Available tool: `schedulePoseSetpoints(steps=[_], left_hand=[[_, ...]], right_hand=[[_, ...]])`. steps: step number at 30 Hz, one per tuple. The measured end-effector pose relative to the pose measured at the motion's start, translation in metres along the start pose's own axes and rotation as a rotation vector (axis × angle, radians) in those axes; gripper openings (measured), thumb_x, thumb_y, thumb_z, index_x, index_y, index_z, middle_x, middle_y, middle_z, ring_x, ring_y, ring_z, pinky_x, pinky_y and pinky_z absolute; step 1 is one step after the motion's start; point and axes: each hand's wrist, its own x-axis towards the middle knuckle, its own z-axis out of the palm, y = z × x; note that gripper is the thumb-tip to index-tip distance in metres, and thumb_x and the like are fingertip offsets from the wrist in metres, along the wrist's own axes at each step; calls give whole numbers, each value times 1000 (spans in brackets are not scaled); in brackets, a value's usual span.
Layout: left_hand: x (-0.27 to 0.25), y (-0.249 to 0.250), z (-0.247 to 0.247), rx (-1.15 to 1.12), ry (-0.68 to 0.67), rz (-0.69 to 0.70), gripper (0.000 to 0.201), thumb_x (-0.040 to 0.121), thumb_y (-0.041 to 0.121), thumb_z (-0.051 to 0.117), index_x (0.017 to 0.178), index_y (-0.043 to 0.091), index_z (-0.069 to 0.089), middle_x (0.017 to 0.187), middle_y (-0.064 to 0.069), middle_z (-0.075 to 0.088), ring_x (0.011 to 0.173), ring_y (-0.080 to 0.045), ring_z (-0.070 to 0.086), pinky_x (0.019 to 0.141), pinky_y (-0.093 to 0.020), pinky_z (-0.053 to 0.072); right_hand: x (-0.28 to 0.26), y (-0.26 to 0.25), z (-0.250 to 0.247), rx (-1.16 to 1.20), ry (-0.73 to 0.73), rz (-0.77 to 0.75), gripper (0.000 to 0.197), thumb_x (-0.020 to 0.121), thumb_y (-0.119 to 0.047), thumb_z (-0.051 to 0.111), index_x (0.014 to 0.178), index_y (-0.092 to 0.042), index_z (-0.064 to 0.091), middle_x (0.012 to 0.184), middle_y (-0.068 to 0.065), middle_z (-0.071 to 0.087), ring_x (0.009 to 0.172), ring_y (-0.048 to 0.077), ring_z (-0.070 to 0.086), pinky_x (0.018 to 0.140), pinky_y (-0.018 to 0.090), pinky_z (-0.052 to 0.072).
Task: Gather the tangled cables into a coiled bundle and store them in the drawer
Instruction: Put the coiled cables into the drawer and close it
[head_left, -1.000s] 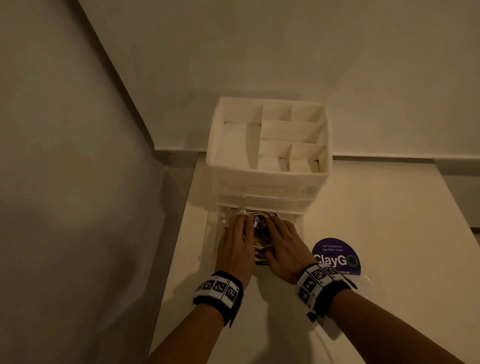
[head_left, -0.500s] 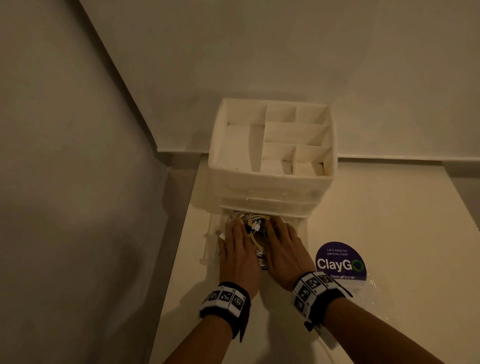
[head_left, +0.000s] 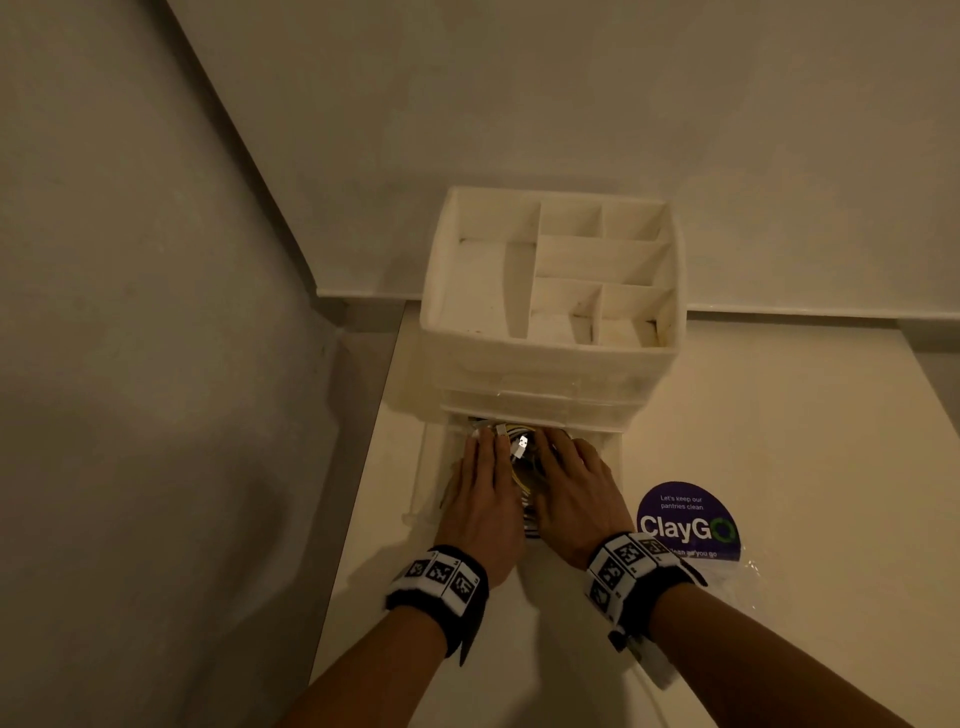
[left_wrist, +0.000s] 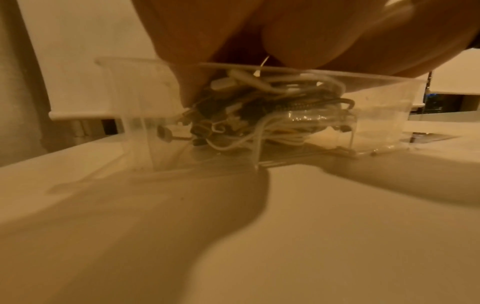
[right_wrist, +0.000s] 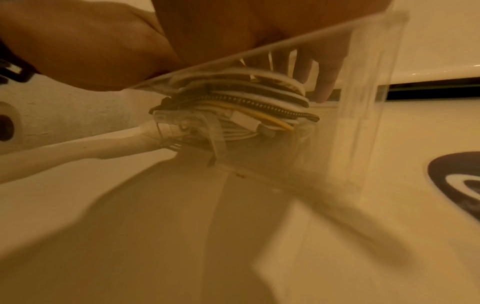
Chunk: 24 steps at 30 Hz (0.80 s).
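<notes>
A coiled bundle of white, black and yellow cables (head_left: 521, 464) lies in the clear plastic drawer (head_left: 422, 478), which is pulled out from the bottom of the white organizer (head_left: 550, 364). My left hand (head_left: 483, 504) and right hand (head_left: 576, 499) lie side by side on top of the bundle, fingers stretched forward and pressing on it. Seen through the drawer wall (left_wrist: 376, 115) in the left wrist view, the bundle (left_wrist: 272, 107) sits under my left hand (left_wrist: 207, 30). From the right wrist, the coil (right_wrist: 241, 98) lies below my right hand (right_wrist: 233, 30), behind the clear wall (right_wrist: 363, 102).
The organizer's open top tray (head_left: 670, 260) has several compartments. A round purple ClayGo sticker (head_left: 688, 519) and a clear plastic bag (head_left: 748, 587) lie on the cream counter (head_left: 779, 441) to the right. Walls close in on the left and behind.
Both hands stay on the bundle in the drawer. They have parted slightly, so more of the cables shows between them. The drawer has not visibly moved.
</notes>
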Motion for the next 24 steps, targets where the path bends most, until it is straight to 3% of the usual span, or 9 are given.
schedulePoseSetpoints(steps=[3,5,7,10,14,16,18,21,24], left_hand=[[9,5,-3,-26,-20,-82,73,98,27,34,151,9,-12,160,-10,-14,148,-26,-9,120,-44,12],[9,8,-6,-53,-50,-127,71,99,28,33,152,11,-12,161,-7,-14,148,-26,-9,120,-46,10],[8,8,-10,-21,-86,-120,70,100,28,30,150,12,-17,159,-9,-21,147,-30,-16,120,-46,2],[6,9,-12,-15,-143,-106,66,102,27,21,147,12,-25,155,-10,-30,143,-31,-25,119,-48,-4],[10,12,-15,-69,-193,-140,66,103,28,20,146,14,-28,154,-7,-32,143,-31,-26,119,-44,-6],[13,13,-12,-115,-203,-142,65,104,30,20,147,16,-26,156,-5,-30,144,-31,-25,119,-44,-5],[14,11,-14,-181,-167,-151,62,104,33,19,149,19,-22,158,-3,-26,145,-30,-22,120,-44,-3],[13,11,-16,-222,-76,-141,60,105,34,21,151,20,-15,159,-2,-21,146,-27,-19,119,-42,-5],[12,8,-16,-299,39,-100,57,105,32,23,153,19,-4,161,-3,-11,147,-21,-15,120,-38,-4]], right_hand=[[9,-6,-1,-28,1,19,67,83,-43,28,144,-17,37,144,1,38,123,27,40,101,40,43],[9,-10,-1,-35,33,19,59,85,-47,35,136,-17,45,136,2,44,115,30,45,94,42,47],[7,-10,-1,-37,2,27,57,91,-42,40,142,-16,36,143,4,36,124,31,39,99,45,44],[3,-3,0,8,-134,66,64,97,-34,33,153,-17,8,159,1,8,144,30,11,116,46,24],[1,0,5,30,-135,60,65,98,-27,30,154,-16,-1,162,3,-1,148,28,2,121,45,13],[-4,8,7,85,-76,45,61,98,-26,31,154,-17,7,162,3,8,148,26,9,120,44,16],[-12,9,-4,233,122,61,51,99,-25,34,149,-15,30,155,5,32,141,25,31,117,38,24],[-26,17,-19,420,440,239,32,97,-16,52,127,-9,60,129,13,60,119,33,51,101,30,34],[-22,31,-21,538,433,487,38,92,-14,59,130,-9,55,127,18,53,117,36,49,99,38,37]])
